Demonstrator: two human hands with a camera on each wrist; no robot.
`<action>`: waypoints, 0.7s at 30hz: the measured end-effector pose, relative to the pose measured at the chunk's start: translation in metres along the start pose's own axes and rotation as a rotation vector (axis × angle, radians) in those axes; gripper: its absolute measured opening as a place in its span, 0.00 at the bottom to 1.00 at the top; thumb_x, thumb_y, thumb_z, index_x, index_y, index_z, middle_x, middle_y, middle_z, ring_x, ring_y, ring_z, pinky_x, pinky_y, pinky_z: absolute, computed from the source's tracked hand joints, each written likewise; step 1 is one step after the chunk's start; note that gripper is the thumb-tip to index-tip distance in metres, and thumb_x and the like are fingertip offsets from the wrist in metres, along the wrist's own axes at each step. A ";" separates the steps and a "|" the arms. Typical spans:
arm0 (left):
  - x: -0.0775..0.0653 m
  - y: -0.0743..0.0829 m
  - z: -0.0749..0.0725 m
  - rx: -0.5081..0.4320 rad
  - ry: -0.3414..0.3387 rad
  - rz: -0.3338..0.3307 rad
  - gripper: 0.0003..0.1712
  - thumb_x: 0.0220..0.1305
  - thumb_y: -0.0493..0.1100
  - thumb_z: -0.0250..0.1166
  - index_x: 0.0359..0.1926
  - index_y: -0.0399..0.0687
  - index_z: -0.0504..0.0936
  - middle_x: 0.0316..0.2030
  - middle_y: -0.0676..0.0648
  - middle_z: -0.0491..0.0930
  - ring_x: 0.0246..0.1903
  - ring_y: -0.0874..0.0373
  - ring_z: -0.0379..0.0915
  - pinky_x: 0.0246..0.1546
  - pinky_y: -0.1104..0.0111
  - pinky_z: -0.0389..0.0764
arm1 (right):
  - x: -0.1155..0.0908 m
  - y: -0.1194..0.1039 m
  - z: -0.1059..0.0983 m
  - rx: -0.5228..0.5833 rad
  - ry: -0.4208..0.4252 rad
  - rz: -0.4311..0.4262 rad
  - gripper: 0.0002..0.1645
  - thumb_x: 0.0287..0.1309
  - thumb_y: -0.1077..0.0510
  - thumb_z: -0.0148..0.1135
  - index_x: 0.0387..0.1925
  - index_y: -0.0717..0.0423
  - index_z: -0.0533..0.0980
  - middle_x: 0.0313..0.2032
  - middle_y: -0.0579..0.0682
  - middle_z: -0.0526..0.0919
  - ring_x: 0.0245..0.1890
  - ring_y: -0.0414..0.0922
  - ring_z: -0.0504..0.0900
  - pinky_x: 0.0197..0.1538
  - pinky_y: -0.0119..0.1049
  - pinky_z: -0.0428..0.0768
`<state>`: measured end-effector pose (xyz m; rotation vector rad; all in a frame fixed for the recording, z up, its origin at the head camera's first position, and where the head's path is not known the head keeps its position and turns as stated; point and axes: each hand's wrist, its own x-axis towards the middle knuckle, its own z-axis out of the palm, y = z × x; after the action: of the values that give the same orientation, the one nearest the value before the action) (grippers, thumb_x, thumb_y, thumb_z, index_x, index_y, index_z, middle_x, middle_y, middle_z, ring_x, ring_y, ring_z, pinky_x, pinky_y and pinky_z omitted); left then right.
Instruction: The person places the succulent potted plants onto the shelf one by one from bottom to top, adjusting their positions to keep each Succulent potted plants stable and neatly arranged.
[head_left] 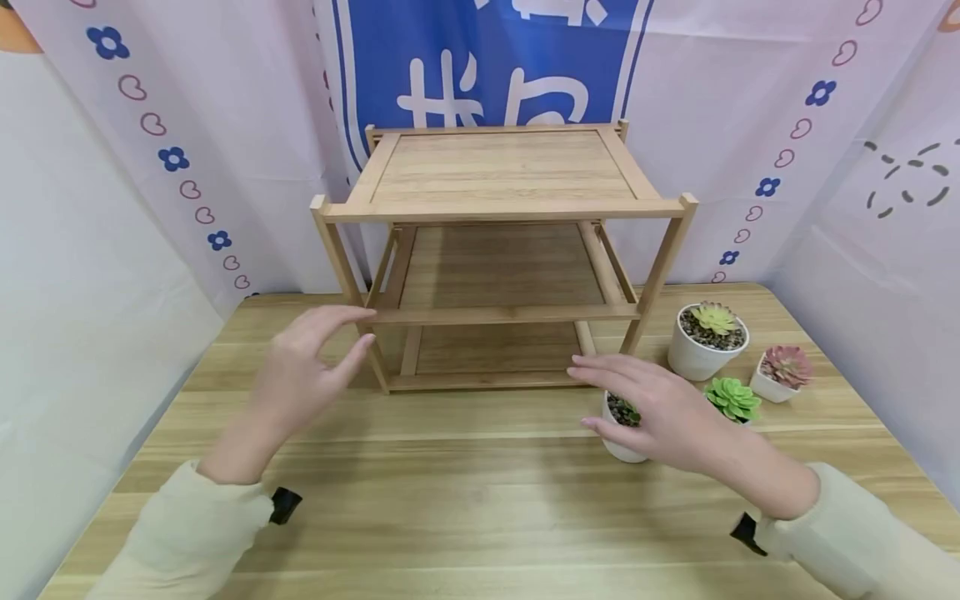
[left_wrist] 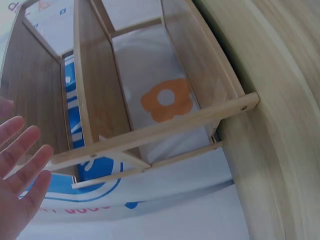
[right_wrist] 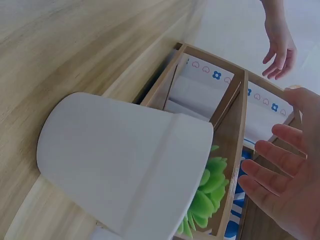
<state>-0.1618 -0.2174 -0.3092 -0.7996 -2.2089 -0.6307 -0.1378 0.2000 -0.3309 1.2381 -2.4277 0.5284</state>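
A three-tier wooden shelf (head_left: 495, 208) stands on the table. My left hand (head_left: 307, 358) is beside its left front post, fingers extended and thumb apart; the left wrist view shows that hand (left_wrist: 22, 175) with nothing in it. Whether a fingertip touches the post I cannot tell. My right hand (head_left: 660, 408) hovers by the shelf's right front leg, fingers loosely spread and holding nothing. It partly covers a white pot (head_left: 624, 450) with a succulent. In the right wrist view, a white pot (right_wrist: 125, 160) with a green succulent (right_wrist: 207, 197) appears large beside the relaxed right hand (right_wrist: 285, 175).
Right of the shelf stand a white round pot with a yellow-green succulent (head_left: 712, 321), a small pot with a pink succulent (head_left: 786, 367) and a green succulent (head_left: 733, 398) partly behind my right hand. Printed cloth (head_left: 285, 125) hangs behind the wooden table (head_left: 465, 517).
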 end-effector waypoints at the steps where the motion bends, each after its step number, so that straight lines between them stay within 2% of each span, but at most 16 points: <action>1: 0.000 -0.001 -0.001 -0.002 0.017 -0.009 0.17 0.63 0.36 0.68 0.53 0.36 0.84 0.48 0.39 0.86 0.49 0.41 0.81 0.53 0.52 0.80 | -0.001 0.001 -0.001 0.001 0.007 0.003 0.31 0.74 0.37 0.55 0.64 0.54 0.78 0.66 0.50 0.77 0.63 0.53 0.77 0.61 0.57 0.78; 3: 0.001 -0.003 -0.003 -0.003 0.047 -0.035 0.17 0.63 0.35 0.68 0.53 0.36 0.84 0.48 0.39 0.86 0.49 0.41 0.82 0.53 0.55 0.80 | -0.003 0.002 -0.004 -0.005 0.029 0.007 0.31 0.74 0.37 0.56 0.63 0.54 0.78 0.65 0.51 0.78 0.63 0.53 0.77 0.61 0.57 0.78; 7: 0.001 -0.005 -0.005 -0.011 0.079 -0.096 0.16 0.63 0.34 0.69 0.52 0.36 0.84 0.47 0.39 0.86 0.48 0.43 0.82 0.50 0.68 0.79 | -0.009 0.004 -0.008 -0.023 0.068 0.020 0.36 0.74 0.33 0.51 0.64 0.56 0.78 0.65 0.52 0.78 0.63 0.53 0.77 0.65 0.51 0.76; 11: 0.002 -0.005 -0.005 -0.053 0.085 -0.179 0.15 0.63 0.31 0.69 0.51 0.34 0.84 0.47 0.39 0.86 0.49 0.44 0.81 0.50 0.79 0.74 | -0.014 0.008 -0.011 -0.014 0.091 0.036 0.38 0.74 0.32 0.49 0.65 0.56 0.76 0.65 0.52 0.78 0.63 0.54 0.77 0.73 0.36 0.66; 14: 0.005 -0.005 -0.005 -0.089 0.088 -0.242 0.15 0.64 0.30 0.69 0.51 0.33 0.83 0.49 0.38 0.85 0.51 0.45 0.80 0.51 0.84 0.71 | -0.018 0.011 -0.014 0.001 0.116 0.039 0.37 0.74 0.33 0.51 0.65 0.57 0.76 0.63 0.54 0.79 0.61 0.57 0.78 0.74 0.28 0.58; 21: 0.010 -0.005 -0.006 -0.138 0.094 -0.355 0.14 0.67 0.33 0.67 0.52 0.31 0.80 0.49 0.39 0.84 0.52 0.46 0.79 0.52 0.84 0.73 | -0.028 0.019 -0.023 -0.019 0.156 0.063 0.38 0.73 0.32 0.51 0.63 0.59 0.77 0.60 0.55 0.81 0.58 0.58 0.79 0.73 0.26 0.58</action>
<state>-0.1685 -0.2211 -0.2992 -0.4334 -2.2556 -0.9816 -0.1347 0.2410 -0.3279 1.0732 -2.3414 0.5952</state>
